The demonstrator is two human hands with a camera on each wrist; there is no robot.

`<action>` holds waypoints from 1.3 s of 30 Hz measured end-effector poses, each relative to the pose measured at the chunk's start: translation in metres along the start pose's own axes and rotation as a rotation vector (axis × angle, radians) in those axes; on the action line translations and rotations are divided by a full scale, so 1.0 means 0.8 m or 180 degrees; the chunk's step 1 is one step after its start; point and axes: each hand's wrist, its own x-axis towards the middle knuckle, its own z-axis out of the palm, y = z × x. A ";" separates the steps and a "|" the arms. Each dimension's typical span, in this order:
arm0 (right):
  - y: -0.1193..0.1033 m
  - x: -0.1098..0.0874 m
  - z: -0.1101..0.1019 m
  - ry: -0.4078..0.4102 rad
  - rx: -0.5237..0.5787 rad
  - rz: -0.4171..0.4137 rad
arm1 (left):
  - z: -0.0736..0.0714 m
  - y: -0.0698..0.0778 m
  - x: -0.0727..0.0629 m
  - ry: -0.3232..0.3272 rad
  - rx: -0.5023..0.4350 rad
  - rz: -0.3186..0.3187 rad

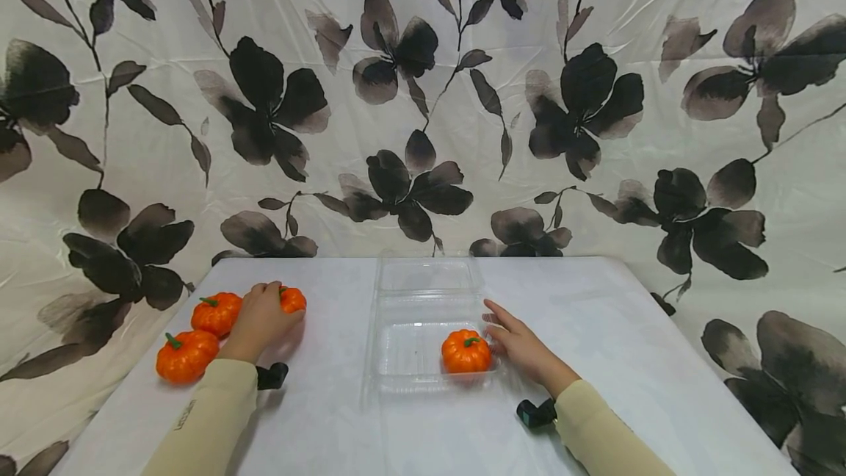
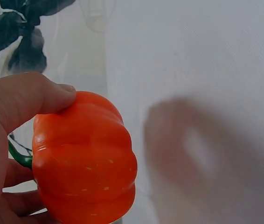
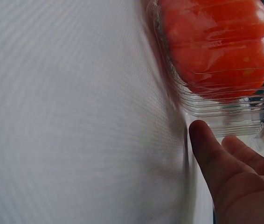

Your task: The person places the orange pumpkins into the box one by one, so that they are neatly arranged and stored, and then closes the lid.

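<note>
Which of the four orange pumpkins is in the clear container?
The pumpkin beside the right hand, in the near right corner of the container. Outside it, the left hand holds another; two more sit at the left of the table.

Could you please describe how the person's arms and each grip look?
The left sleeve and right sleeve are pale yellow; the left bears dark lettering. The left wrist camera and right wrist camera are black. The left grip and right grip wear no gloves.
</note>
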 end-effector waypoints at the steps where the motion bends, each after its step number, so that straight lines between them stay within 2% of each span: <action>1: 0.000 0.001 0.000 -0.0007 -0.0003 -0.0005 | 0.000 0.002 0.001 0.0023 -0.0001 0.0021; 6: 0.002 0.002 -0.001 -0.0016 0.0019 -0.0017 | 0.001 0.009 0.002 0.0122 0.0012 0.0125; 18: 0.002 0.002 -0.002 -0.0017 0.0063 -0.0011 | -0.009 0.034 -0.004 0.0055 -0.0041 0.0235; 26: 0.002 -0.001 -0.001 -0.0024 0.0025 0.0012 | -0.015 0.049 -0.009 0.0093 -0.0065 0.0330; 39: -0.001 -0.002 -0.001 -0.0081 0.0215 -0.0027 | -0.023 0.071 -0.025 0.0043 -0.0116 0.0437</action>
